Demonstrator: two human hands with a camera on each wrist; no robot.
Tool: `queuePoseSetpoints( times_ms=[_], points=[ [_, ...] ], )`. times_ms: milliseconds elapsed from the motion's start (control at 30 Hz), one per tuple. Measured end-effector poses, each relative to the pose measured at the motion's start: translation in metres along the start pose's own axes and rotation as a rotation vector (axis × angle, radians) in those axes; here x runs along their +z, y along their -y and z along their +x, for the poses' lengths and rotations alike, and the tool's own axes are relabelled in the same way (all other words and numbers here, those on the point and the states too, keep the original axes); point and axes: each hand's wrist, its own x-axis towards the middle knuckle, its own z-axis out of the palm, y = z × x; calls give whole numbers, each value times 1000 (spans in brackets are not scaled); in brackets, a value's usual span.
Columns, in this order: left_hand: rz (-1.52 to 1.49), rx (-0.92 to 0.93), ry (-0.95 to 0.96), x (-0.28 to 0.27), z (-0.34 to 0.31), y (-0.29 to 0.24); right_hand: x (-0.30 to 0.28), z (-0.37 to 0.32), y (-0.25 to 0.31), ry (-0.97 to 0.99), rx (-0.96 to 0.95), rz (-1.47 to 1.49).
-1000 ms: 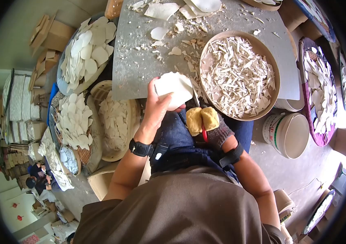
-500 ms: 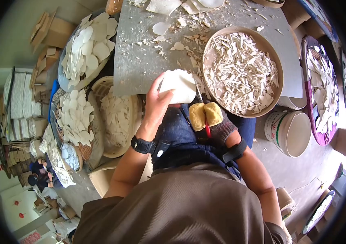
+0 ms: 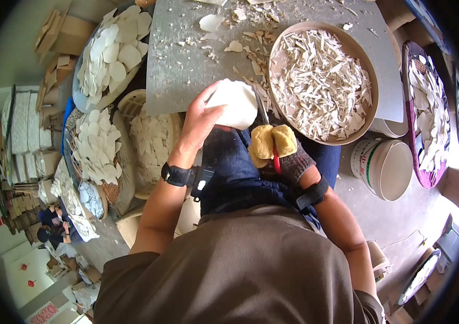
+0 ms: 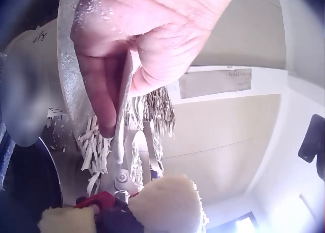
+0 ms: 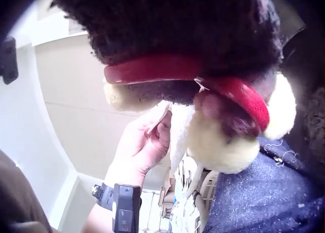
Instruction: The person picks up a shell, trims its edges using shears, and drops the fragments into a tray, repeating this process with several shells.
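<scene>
One grey worktop (image 3: 186, 65) is spanning the upper middle of the frame, its lower edge crossing just above centre. Right of the upper middle, a round tray (image 3: 278, 65) of white strips (image 3: 324, 81) is jutting past that edge; flake-strewn surface is stretching from its left rim to the worktop's left edge. Right of centre, the gloved right hand (image 3: 297, 164) is grasping scissors (image 4: 121, 178) by their red handles (image 3: 277, 161). At centre, the left hand (image 3: 199, 121) is pinching a white sheet (image 3: 235, 105) near the worktop's lower edge. The blades are pointing up the narrow gap between sheet and tray; whether they are touching the sheet is unclear. Two yellow pads (image 3: 262, 143) are sitting beside the handles.
</scene>
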Motion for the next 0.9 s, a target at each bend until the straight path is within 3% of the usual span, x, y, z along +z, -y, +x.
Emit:
queuePoseSetpoints(
  times_ms=[100, 233, 333, 433, 633, 900],
  points=[
    [37, -47, 56, -2, -2, -1, -15, 9, 7, 18, -163, -127],
    [47, 41, -84, -2, 1, 9, -17, 7, 8, -59, 49, 98],
    [136, 212, -170, 1, 6, 23, -11, 5, 1, -53, 88, 110],
    [27, 205, -198, 13, 1, 21, 3, 5, -8, -90, 103, 170],
    [100, 213, -173, 6, 8, 24, -15, 7, 3, -11, -24, 45],
    [170, 110, 14, -20, 19, 18, -15, -6, 8, 23, 57, 100]
  ],
)
